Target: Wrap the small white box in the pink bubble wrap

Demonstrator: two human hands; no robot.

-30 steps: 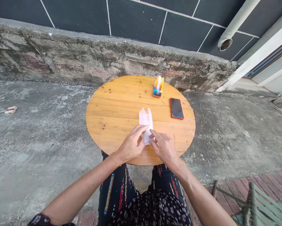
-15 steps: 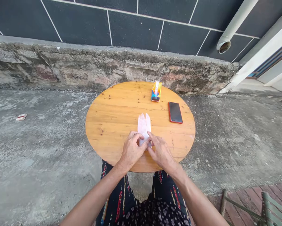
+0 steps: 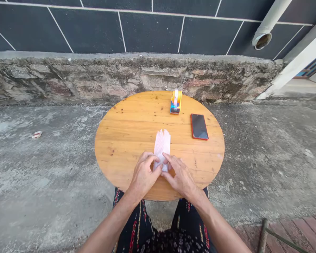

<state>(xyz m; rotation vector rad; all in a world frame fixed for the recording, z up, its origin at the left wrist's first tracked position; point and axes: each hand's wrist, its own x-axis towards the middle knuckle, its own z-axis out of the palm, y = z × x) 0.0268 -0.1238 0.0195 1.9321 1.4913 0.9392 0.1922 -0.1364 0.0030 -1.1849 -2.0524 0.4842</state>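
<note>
Bending both hands over a strip of pinkish-white paper, laid lengthwise at the middle of the round wooden desk, somewhat toward the near edge. Holding the left hand against the left side of the paper, with index finger and thumb curved around a gap at the near end. Holding the right hand opposite, with index fingertip over the paper and thumb at the near end. Curling the fingers loosely, neither clenched nor spread; cannot tell between pinching the paper and merely pressing on it. Can make out a ragged, notched far end on the strip.

Can see a yellow-and-blue tape dispenser near the far edge, slightly right of the paper and well apart from both hands, and a phone in a red case, flat, dark screen up, near the right edge. Facing a rough stone wall, with a small red-and-white packet on the concrete ground, well off to the left.
</note>
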